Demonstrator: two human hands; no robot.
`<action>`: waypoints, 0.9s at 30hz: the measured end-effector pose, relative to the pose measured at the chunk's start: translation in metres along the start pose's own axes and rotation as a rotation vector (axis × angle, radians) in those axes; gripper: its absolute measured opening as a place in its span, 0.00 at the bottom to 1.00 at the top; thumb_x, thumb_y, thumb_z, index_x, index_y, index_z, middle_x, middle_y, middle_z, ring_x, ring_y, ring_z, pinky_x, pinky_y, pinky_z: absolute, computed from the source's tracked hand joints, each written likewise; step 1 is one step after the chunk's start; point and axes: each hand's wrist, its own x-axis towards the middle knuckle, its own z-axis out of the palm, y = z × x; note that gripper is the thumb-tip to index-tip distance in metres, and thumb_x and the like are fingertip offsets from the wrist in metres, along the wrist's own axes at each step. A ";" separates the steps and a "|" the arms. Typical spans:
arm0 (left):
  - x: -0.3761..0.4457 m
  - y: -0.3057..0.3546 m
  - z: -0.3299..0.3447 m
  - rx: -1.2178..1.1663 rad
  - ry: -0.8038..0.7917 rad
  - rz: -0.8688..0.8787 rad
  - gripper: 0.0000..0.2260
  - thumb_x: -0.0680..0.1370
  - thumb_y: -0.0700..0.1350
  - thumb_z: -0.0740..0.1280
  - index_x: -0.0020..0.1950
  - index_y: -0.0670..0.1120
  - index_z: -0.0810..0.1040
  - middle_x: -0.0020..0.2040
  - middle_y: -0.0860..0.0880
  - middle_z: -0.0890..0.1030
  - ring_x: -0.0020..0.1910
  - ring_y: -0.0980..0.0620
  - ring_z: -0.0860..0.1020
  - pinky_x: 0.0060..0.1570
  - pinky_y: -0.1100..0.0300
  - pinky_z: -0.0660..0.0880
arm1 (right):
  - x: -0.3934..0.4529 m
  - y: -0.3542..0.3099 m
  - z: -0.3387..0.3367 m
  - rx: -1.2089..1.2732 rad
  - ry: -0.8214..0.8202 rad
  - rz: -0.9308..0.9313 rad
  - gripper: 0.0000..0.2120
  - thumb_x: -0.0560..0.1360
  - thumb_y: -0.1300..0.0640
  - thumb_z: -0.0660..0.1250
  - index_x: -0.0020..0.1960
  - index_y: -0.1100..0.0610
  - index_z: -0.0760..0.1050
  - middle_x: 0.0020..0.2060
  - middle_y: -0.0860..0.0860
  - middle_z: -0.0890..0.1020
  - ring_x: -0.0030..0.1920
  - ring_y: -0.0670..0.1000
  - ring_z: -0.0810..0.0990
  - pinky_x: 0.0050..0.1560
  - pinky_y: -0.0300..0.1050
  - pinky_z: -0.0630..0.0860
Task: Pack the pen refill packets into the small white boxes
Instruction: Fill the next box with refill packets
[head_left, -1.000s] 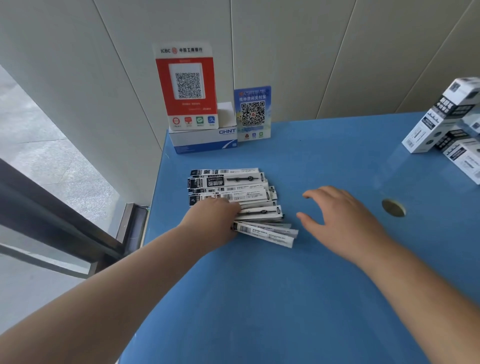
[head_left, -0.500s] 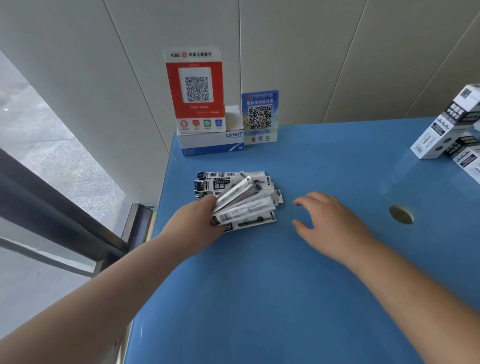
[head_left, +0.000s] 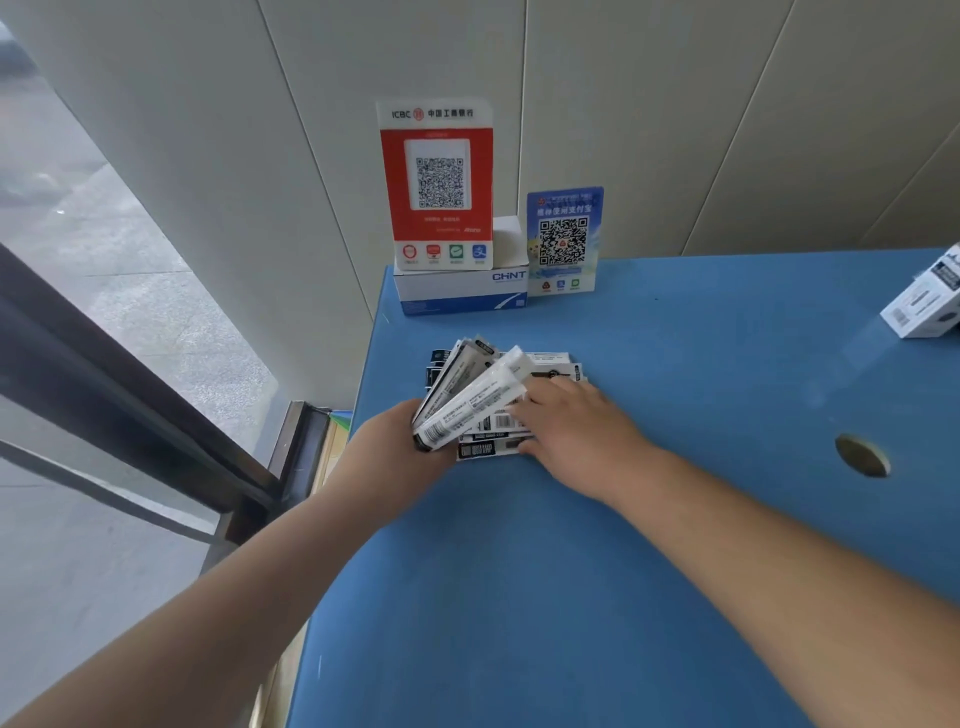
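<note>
Far left: window glass with a dark frame (head_left: 130, 395), nothing to do with the job. Left hand (head_left: 387, 457) next, clamped around a fanned bunch of pen refill packets (head_left: 470, 400), tilted up off the blue table (head_left: 571, 597) with the ends pointing away toward the wall. Just right of that, more packets lying flat (head_left: 493, 441), partly tucked under the lifted bunch. Right hand (head_left: 576, 431) spread palm-down over the flat ones, fingertips touching both the pile and the raised bunch, not really gripping anything. Behind all this, a red ICBC QR sign (head_left: 439, 182) on a white CHNT box (head_left: 460, 291), blue QR sign (head_left: 563, 241) beside it. Further right, a round hole (head_left: 862, 456) in the tabletop. Small white box (head_left: 924, 306) way over at the right edge, well apart from the packets.
</note>
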 end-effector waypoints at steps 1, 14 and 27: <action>-0.001 0.000 -0.001 -0.013 0.005 0.000 0.06 0.69 0.58 0.63 0.45 0.64 0.72 0.38 0.65 0.79 0.33 0.62 0.77 0.26 0.63 0.69 | 0.000 -0.001 0.000 -0.012 0.004 -0.006 0.11 0.80 0.50 0.64 0.58 0.55 0.78 0.54 0.50 0.74 0.59 0.55 0.72 0.57 0.50 0.68; -0.006 -0.004 -0.015 -0.042 0.021 0.016 0.06 0.71 0.49 0.65 0.43 0.62 0.73 0.33 0.62 0.78 0.25 0.59 0.74 0.26 0.62 0.69 | -0.004 -0.012 -0.025 0.063 -0.025 0.172 0.05 0.76 0.58 0.64 0.51 0.54 0.77 0.49 0.51 0.81 0.52 0.57 0.79 0.46 0.50 0.78; -0.016 0.011 -0.016 -0.056 -0.100 0.079 0.06 0.69 0.50 0.62 0.41 0.63 0.73 0.29 0.57 0.77 0.20 0.58 0.70 0.19 0.65 0.66 | -0.068 0.003 -0.073 1.459 0.082 0.648 0.03 0.78 0.64 0.71 0.50 0.59 0.81 0.46 0.54 0.89 0.41 0.48 0.86 0.35 0.38 0.80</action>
